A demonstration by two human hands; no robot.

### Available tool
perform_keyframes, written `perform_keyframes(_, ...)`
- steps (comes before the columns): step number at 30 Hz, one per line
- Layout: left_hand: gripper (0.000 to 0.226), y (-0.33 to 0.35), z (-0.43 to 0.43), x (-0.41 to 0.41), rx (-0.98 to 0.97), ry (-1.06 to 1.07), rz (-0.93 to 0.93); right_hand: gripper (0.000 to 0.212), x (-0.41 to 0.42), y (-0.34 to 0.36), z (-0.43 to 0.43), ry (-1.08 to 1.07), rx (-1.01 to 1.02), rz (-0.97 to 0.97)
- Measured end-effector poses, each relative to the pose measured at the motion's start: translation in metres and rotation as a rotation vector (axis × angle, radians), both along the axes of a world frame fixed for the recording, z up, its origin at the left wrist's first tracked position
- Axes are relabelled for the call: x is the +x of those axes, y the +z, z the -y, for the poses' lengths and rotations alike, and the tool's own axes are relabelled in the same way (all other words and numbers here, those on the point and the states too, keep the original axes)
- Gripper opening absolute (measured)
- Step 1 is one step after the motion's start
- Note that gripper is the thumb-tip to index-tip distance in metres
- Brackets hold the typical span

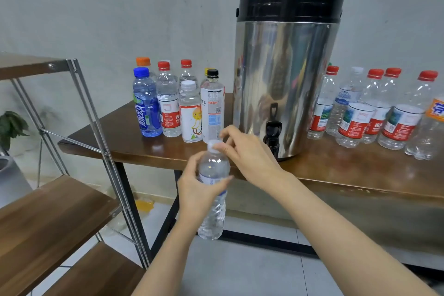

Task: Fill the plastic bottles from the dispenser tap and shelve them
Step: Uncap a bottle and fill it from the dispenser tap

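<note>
Person stands at the brown wooden table (360,170), clear ribbed plastic bottle (212,199) held upright in the air just in front of the table edge, left of the black dispenser tap (272,132) and not under it. Left hand (199,190) wrapped round the bottle's upper body; right hand (247,154) pinches its white screw cap (213,145) from above. Whether the cap is going on or coming off cannot be told. The bottle looks to hold water up toward the shoulder, so capping after a fill seems likelier. The steel drum dispenser with black lid (286,74) sits mid-table. To its left, a cluster of capped bottles (168,108) that appear full; to its right, a row of mostly red-capped bottles (374,118) that look empty and crinkled. None of the bottles in view stands on the wood-and-metal shelf rack (48,214) at far left. Judged progress: part of the filling done, right-hand row still to fill, all shelving still ahead.
</note>
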State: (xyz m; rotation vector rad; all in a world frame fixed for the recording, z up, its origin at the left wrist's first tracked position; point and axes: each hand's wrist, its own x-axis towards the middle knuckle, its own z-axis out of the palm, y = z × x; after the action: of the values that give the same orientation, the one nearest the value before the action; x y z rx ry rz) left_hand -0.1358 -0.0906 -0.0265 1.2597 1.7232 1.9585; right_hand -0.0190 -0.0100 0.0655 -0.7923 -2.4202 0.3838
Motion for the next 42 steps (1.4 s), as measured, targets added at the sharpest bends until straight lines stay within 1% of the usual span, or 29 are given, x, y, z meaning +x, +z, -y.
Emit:
perform_keyframes(2, 0.065, 0.023, -0.005, -0.018, 0.080, 0.065, 0.050, 0.037, -0.009, -0.001, -0.005, -0.007, -0.023, -0.146)
perform_keyframes(4, 0.067, 0.050, -0.013, -0.041, 0.165, 0.134, 0.063, 0.040, -0.020, -0.005, -0.011, -0.006, -0.020, -0.204)
perform_keyframes(7, 0.067, 0.082, -0.029, -0.074, 0.270, 0.213, 0.029, 0.041, -0.035, -0.019, -0.017, -0.015, -0.011, -0.167)
perform_keyframes(10, 0.068, 0.097, -0.048, -0.101, 0.318, 0.281, -0.020, 0.042, -0.052, -0.034, -0.023, -0.026, 0.028, -0.090)
perform_keyframes(12, 0.070, 0.092, -0.062, -0.115, 0.297, 0.312, -0.029, 0.045, -0.062, -0.043, -0.028, -0.041, 0.077, -0.029)
perform_keyframes(16, 0.083, 0.073, -0.079, -0.138, 0.237, 0.387, -0.055, 0.049, -0.085, -0.060, -0.037, -0.067, 0.136, -0.007)
perform_keyframes(18, 0.083, 0.069, -0.084, -0.145, 0.229, 0.428, -0.083, 0.060, -0.098, -0.066, -0.041, -0.102, 0.093, -0.016)
perform_keyframes(19, 0.085, 0.067, -0.086, -0.147, 0.218, 0.456, -0.108, 0.069, -0.104, -0.069, -0.042, -0.134, 0.062, -0.042)
perform_keyframes(21, 0.098, 0.056, -0.089, -0.147, 0.153, 0.531, -0.165, 0.091, -0.118, -0.076, -0.045, -0.220, -0.014, -0.140)
perform_keyframes(23, 0.113, 0.037, -0.088, -0.143, 0.041, 0.596, -0.172, 0.111, -0.129, -0.081, -0.051, -0.290, -0.163, -0.237)
perform_keyframes(25, 0.124, 0.022, -0.086, -0.142, -0.029, 0.589, -0.103, 0.128, -0.141, -0.082, -0.060, -0.324, -0.306, -0.297)
perform_keyframes(26, 0.126, 0.017, -0.086, -0.145, -0.042, 0.563, -0.054, 0.135, -0.146, -0.081, -0.064, -0.335, -0.345, -0.317)
perform_keyframes(29, 0.130, 0.014, -0.093, -0.164, -0.087, 0.522, -0.001, 0.148, -0.160, -0.079, -0.075, -0.366, -0.390, -0.376)
perform_keyframes(36, 0.133, 0.006, -0.112, -0.191, -0.139, 0.464, 0.019, 0.155, -0.176, -0.081, -0.097, -0.458, -0.365, -0.419)
perform_keyframes(42, 0.124, 0.007, -0.118, -0.196, -0.081, 0.381, 0.010, 0.154, -0.187, -0.082, -0.105, -0.529, -0.305, -0.356)
